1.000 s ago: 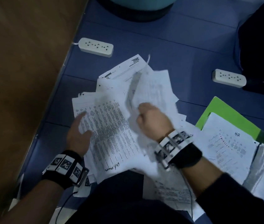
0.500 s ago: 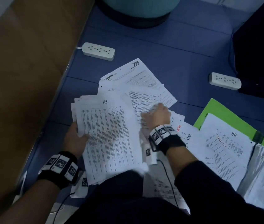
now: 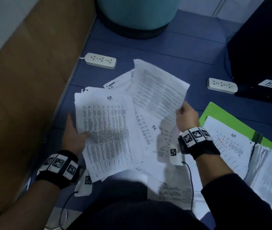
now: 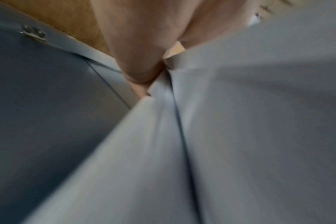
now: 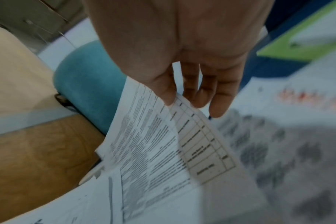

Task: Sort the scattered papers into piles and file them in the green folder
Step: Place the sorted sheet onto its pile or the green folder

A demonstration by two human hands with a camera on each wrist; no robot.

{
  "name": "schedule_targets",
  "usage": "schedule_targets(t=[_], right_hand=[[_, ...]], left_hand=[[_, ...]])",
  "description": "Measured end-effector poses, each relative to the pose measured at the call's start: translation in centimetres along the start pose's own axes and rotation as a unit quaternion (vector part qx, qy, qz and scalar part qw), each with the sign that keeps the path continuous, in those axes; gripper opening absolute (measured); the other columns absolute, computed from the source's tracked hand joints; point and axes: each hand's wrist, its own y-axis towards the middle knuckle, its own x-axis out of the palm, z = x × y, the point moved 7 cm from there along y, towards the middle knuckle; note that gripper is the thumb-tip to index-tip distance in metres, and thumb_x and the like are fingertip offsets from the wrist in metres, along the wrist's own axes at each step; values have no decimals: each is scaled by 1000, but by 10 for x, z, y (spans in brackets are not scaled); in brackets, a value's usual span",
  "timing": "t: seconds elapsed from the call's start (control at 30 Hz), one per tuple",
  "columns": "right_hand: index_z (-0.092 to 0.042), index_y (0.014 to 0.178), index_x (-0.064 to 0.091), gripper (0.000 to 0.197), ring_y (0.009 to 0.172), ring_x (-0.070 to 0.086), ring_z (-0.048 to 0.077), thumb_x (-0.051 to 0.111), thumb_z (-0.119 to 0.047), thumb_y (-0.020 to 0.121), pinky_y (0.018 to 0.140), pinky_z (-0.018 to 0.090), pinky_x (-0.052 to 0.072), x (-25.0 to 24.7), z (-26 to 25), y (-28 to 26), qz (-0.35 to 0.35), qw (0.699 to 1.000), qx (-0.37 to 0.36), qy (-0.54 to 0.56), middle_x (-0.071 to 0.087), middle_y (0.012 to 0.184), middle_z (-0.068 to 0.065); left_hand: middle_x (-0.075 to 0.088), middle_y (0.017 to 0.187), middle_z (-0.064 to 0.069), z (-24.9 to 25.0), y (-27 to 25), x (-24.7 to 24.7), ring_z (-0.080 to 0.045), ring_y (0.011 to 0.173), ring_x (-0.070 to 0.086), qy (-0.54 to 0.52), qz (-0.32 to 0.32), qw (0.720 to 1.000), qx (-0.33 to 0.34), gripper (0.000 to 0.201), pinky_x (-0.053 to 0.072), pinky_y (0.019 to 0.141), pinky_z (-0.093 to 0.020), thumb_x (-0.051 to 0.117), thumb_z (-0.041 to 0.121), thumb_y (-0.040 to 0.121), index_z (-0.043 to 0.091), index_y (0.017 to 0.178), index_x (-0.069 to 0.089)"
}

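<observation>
Two hands at work over a blue floor (image 3: 173,52). Left hand (image 3: 73,138) grips the left edge of a stack of white printed sheets headed "HR" (image 3: 106,135), thumb on top, fingers curled beneath; left wrist view confirms the thumb (image 4: 136,45) pressed onto the paper edge. Right hand (image 3: 186,119) pinches a single white sheet of dense blurred text (image 3: 158,90) by its lower right corner and holds it raised and tilted above the spread. Right wrist view: thumb (image 5: 161,87) on top of the sheet's edge, the other fingers behind it.

More loose white papers (image 3: 150,130) lie fanned on the floor between the two hands, one marked "HP" by hand, and further sheets lie nearer the person's dark-clothed lap (image 3: 128,205).

Bright green flat folder (image 3: 215,112) lies open on the floor just right of the right hand. A white sheet marked "HR" with red handwriting (image 3: 231,146) rests on it, with clear plastic sleeves (image 3: 261,156) at its right.

Two white power strips on the floor: one (image 3: 100,60) beyond the papers at left, one (image 3: 221,85) at right, near black boxes with white handwritten labels (image 3: 268,83). Teal round stool (image 3: 138,12) at top. Brown wooden panel (image 3: 24,80) along the left side.
</observation>
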Motion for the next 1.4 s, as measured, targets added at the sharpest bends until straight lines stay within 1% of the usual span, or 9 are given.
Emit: schedule_targets(t=[0.1, 0.23, 0.4, 0.57, 0.63, 0.9, 1.1, 1.2, 1.4], right_hand=[[-9, 89, 54, 10, 81, 56, 40, 46, -10, 94, 66, 37, 43, -47, -3, -17, 53, 994, -90, -34, 59, 81, 21], [-6, 96, 61, 13, 85, 52, 30, 48, -7, 95, 71, 32, 35, -100, -16, -46, 51, 980, -182, -61, 57, 86, 13], [-23, 77, 36, 24, 65, 42, 12, 46, -11, 95, 61, 27, 34, -138, -35, -93, -32, 967, -247, -57, 45, 65, -3], [-24, 79, 44, 22, 65, 46, 0, 49, -8, 95, 61, 11, 36, -151, -51, -134, -125, 947, -291, -50, 52, 69, -17], [-28, 75, 45, 28, 64, 46, -3, 50, -9, 96, 60, 9, 36, -156, -51, -145, -142, 946, -291, -17, 53, 69, -21], [-17, 92, 60, 12, 79, 59, 16, 51, -24, 96, 76, 29, 47, -192, 9, -154, -99, 940, -260, 199, 64, 87, 7], [-24, 107, 57, 59, 81, 67, 11, 71, -61, 64, 75, 25, 50, -179, 118, -128, -36, 845, -51, 530, 70, 92, -4], [-29, 123, 46, 81, 107, 59, 12, 83, -51, 55, 88, 20, 47, -148, 139, -128, -86, 876, -71, 470, 59, 123, 1], [-21, 138, 36, 71, 102, 56, 15, 76, -23, 80, 88, 30, 49, -143, 154, -104, 23, 897, -7, 441, 51, 119, 1]], left_hand=[[63, 101, -5, 23, -5, 1, -25, 99, 60, 43, -31, 996, 66, 29, 46, 77, -31, 63, -5, 84, 11, 108, 60], [68, 83, 11, 60, -22, 7, -23, 86, 64, 17, -118, 983, 143, 38, 51, 81, -40, 64, -6, 81, 32, 79, 67], [70, 85, 25, 108, -58, 26, 2, 77, 64, 54, -214, 944, 243, 35, 50, 72, -27, 58, 20, 73, 52, 83, 66], [40, 132, 27, 146, -100, 61, 11, 122, 41, 98, -274, 878, 380, 33, 35, 99, -9, 58, -5, 87, 26, 98, 65], [42, 132, 31, 154, -114, 75, 5, 129, 37, 91, -288, 867, 396, 47, 31, 103, -8, 58, -4, 86, 39, 102, 65], [54, 105, -2, 169, -145, 110, -7, 95, 53, 61, -193, 909, 365, 42, 39, 91, -14, 52, -6, 88, 36, 87, 56], [66, 106, 7, 158, -154, 134, -8, 102, 62, -61, -187, 939, 281, 36, 50, 84, -26, 50, -5, 90, 27, 105, 56], [68, 102, 10, 144, -161, 157, -10, 98, 64, -55, -219, 946, 234, 36, 49, 82, -27, 49, -1, 93, 32, 103, 61], [72, 87, 5, 127, -179, 190, -14, 83, 66, -43, -235, 952, 189, 30, 49, 73, -32, 47, -3, 94, 22, 93, 64]])
